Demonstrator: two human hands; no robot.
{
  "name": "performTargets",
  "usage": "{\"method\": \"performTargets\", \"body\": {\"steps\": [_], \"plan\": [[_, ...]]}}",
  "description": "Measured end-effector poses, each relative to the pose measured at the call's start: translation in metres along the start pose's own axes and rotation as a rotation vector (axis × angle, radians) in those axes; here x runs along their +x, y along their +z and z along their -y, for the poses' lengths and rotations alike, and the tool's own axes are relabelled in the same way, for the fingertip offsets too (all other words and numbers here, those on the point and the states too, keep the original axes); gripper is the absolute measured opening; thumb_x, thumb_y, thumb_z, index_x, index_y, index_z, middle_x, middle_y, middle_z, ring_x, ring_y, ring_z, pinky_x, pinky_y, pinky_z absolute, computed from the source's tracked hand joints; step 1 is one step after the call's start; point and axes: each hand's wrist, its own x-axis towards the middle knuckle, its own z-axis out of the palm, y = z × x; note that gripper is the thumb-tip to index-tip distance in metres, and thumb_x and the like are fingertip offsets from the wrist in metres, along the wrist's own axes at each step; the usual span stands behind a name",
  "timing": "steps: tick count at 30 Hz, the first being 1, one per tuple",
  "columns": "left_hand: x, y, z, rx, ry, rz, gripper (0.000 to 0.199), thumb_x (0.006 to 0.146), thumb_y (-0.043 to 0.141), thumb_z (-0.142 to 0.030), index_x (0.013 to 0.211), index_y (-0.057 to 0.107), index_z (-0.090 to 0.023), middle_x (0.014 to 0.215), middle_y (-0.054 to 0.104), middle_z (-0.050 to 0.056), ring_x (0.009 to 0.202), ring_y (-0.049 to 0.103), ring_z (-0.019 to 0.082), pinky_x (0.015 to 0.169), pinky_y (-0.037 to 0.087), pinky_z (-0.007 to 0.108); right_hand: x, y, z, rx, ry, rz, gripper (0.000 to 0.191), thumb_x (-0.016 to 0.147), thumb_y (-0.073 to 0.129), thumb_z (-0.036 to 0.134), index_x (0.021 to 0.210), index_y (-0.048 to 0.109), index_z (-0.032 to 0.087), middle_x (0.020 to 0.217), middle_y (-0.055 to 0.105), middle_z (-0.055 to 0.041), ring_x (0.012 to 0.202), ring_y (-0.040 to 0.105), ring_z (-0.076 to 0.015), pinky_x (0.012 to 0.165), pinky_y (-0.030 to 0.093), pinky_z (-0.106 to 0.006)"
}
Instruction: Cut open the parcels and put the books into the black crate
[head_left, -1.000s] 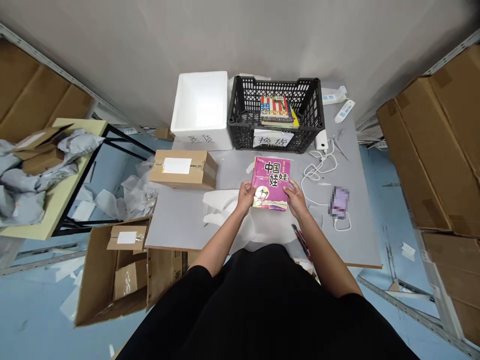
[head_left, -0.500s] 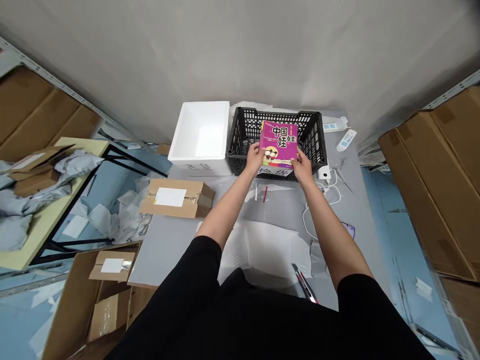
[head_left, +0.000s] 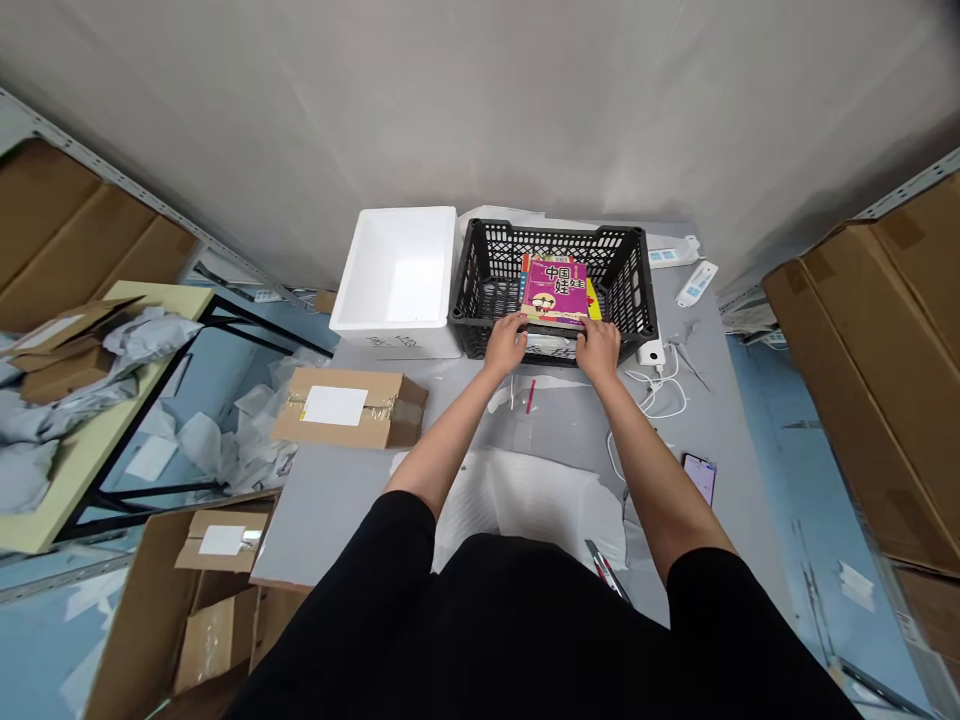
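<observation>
Resting at front rim of black lattice plastic crate, fingers of left hand and right hand bunch together; cannot tell whether clamped on anything. Square purple book lies inside crate on other books, just beyond fingertips. White foam box beside crate; brown cardboard carton nearer body, on grey table.

Bright, even light; wall darker toward top right corner; wide-angle stretch at edges.
</observation>
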Motion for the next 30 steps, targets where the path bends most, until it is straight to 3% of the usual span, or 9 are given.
{"method": "performTargets", "body": {"steps": [3,6,12,15,17,20,25,30], "plan": [[-0.053,-0.004,0.000,0.049,-0.042,-0.077,0.031,0.090,0.052,-0.012,0.116,0.066,-0.019,0.138,0.060,0.012,0.133,0.052,0.026,0.116,0.037,0.042,-0.043,0.008,0.000,0.029,-0.057,-0.008,0.052,0.088,0.046,0.020,0.140,0.055,0.016,0.148,0.048,-0.0162,0.140,0.036,-0.0316,0.121,0.022,-0.056],[-0.117,-0.008,0.010,0.067,-0.144,-0.101,0.031,0.090,0.050,-0.012,0.116,0.065,-0.020,0.128,0.065,0.011,0.126,0.056,0.024,0.112,0.042,0.041,-0.108,0.026,-0.004,0.118,-0.096,0.057,0.052,0.090,0.043,0.021,0.140,0.054,0.013,0.149,0.045,-0.0193,0.140,0.038,-0.0311,0.118,0.032,-0.053],[-0.260,-0.025,0.046,0.070,-0.449,-0.038,0.029,0.090,0.047,-0.011,0.110,0.066,-0.018,0.116,0.068,0.011,0.105,0.065,0.021,0.094,0.054,0.036,-0.294,0.070,0.000,0.271,-0.076,0.334,0.041,0.088,0.040,0.019,0.120,0.066,0.016,0.117,0.066,-0.0156,0.116,0.057,-0.0291,0.109,0.045,-0.051],[-0.325,-0.034,0.050,0.160,-0.571,0.051,0.028,0.090,0.046,-0.012,0.110,0.066,-0.017,0.116,0.070,0.010,0.102,0.066,0.019,0.095,0.053,0.035,-0.383,0.083,0.003,0.340,-0.104,0.489,0.039,0.085,0.042,0.017,0.112,0.069,0.019,0.110,0.069,-0.0113,0.110,0.061,-0.0267,0.105,0.049,-0.048],[-0.363,-0.035,0.045,0.207,-0.626,0.139,0.030,0.091,0.045,-0.013,0.113,0.066,-0.017,0.117,0.070,0.009,0.101,0.066,0.019,0.097,0.051,0.035,-0.425,0.085,0.000,0.332,-0.111,0.567,0.038,0.083,0.042,0.015,0.108,0.070,0.018,0.107,0.069,-0.0120,0.106,0.063,-0.0264,0.102,0.051,-0.046],[-0.409,-0.027,0.033,0.215,-0.664,0.197,0.032,0.091,0.045,-0.014,0.113,0.067,-0.017,0.115,0.072,0.008,0.103,0.066,0.020,0.098,0.050,0.035,-0.454,0.081,-0.011,0.247,-0.119,0.597,0.039,0.082,0.043,0.015,0.110,0.071,0.019,0.109,0.068,-0.0128,0.109,0.062,-0.0274,0.102,0.049,-0.044],[-0.464,0.000,0.018,0.186,-0.684,0.275,0.034,0.088,0.050,-0.016,0.116,0.068,-0.015,0.115,0.070,0.010,0.110,0.064,0.023,0.101,0.048,0.036,-0.448,0.067,-0.028,0.043,-0.148,0.657,0.044,0.084,0.045,0.017,0.120,0.070,0.012,0.119,0.063,-0.0173,0.118,0.057,-0.0296,0.107,0.043,-0.041],[-0.502,0.014,0.011,0.165,-0.684,0.310,0.048,0.085,0.057,-0.020,0.133,0.060,-0.015,0.124,0.066,0.012,0.119,0.060,0.025,0.108,0.044,0.038,-0.452,0.067,-0.014,-0.083,-0.219,0.753,0.050,0.088,0.050,0.024,0.135,0.064,0.015,0.137,0.054,-0.0180,0.133,0.046,-0.0322,0.113,0.037,-0.043]]}}
